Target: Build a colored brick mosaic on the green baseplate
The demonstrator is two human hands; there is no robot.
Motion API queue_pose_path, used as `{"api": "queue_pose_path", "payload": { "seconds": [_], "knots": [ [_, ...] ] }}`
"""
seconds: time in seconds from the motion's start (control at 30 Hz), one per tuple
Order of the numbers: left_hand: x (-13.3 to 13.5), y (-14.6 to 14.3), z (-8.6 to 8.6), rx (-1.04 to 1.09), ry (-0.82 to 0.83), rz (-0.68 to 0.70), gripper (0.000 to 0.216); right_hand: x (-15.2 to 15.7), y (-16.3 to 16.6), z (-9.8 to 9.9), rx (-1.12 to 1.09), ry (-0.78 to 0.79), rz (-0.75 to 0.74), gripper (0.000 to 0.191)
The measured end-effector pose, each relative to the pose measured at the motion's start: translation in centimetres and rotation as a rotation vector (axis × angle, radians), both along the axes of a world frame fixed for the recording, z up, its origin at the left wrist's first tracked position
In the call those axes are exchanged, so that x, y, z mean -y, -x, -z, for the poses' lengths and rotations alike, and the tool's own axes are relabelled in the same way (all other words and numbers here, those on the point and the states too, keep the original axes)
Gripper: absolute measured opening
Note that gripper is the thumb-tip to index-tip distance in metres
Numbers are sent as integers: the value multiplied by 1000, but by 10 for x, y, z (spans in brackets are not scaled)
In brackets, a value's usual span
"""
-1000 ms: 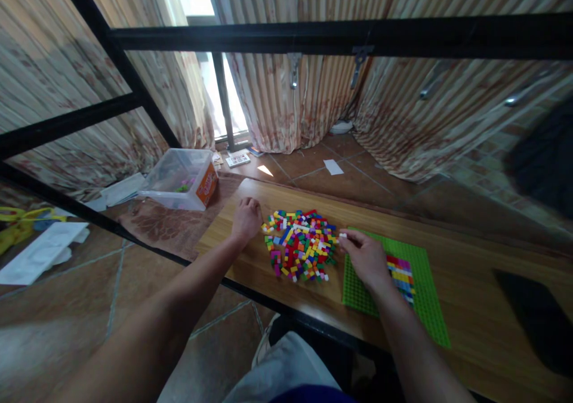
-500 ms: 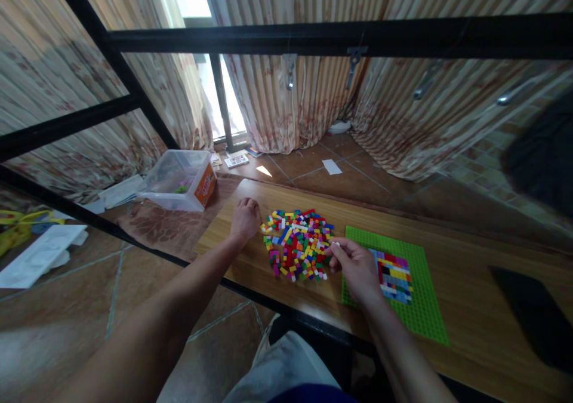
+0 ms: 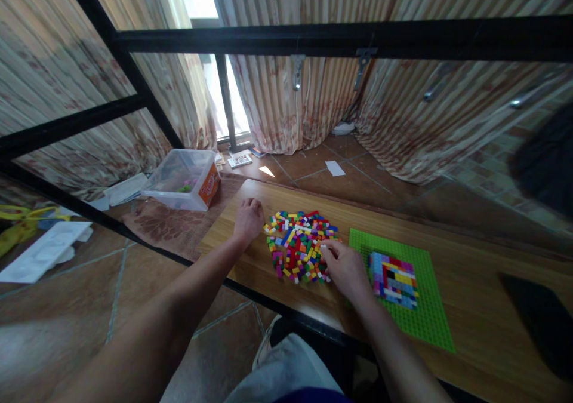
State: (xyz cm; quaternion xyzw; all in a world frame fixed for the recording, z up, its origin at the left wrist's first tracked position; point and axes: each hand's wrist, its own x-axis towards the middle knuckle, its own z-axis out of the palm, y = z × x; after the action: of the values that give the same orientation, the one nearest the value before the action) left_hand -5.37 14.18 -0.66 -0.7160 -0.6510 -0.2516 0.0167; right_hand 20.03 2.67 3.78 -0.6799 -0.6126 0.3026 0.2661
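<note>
A heap of small multicoloured toy bricks (image 3: 298,245) is spread over the wooden table. At the heap's right edge is my right hand (image 3: 342,265), thumb and fingers pinched on a small white brick (image 3: 323,246) that shows at the fingertips. My left hand (image 3: 249,217) rests on the tabletop just left of the heap, its fingers curled in and nothing showing in them. Right of my right hand lies a green studded baseplate (image 3: 432,295). It carries a block of bricks (image 3: 394,280) in rows of blue, red, yellow, purple and black.
A dark flat object (image 3: 535,319) lies at the right of the table (image 3: 478,271). A clear plastic box (image 3: 179,179) with an orange label stands on a floor mat beyond the left end. A black metal bar (image 3: 313,42) crosses in front of the curtains.
My right hand has moved left, away from the baseplate to the heap's edge, uncovering more of the brick block. My left hand stays by the heap. The view has shifted slightly.
</note>
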Motion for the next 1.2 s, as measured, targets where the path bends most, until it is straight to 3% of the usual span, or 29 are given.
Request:
{"api": "queue_pose_path", "payload": {
  "seconds": [0.17, 0.43, 0.53, 0.7, 1.2],
  "knots": [
    [1, 0, -1, -1, -8, 7, 18, -10, 9, 1, 307, -41, -58, 27],
    [0, -1, -1, 13, -5, 5, 17, -8, -4, 3, 256, -94, -6, 30],
    [0, -1, -1, 17, -5, 9, 17, -14, -22, 1, 347, -136, 55, 32],
    [1, -1, -1, 14, -6, 1, 17, -27, -39, 7, 503, -87, -30, 30],
    [0, 0, -1, 6, -6, 3, 17, -33, -41, 19, 385, -112, -19, 11]
  ]
}}
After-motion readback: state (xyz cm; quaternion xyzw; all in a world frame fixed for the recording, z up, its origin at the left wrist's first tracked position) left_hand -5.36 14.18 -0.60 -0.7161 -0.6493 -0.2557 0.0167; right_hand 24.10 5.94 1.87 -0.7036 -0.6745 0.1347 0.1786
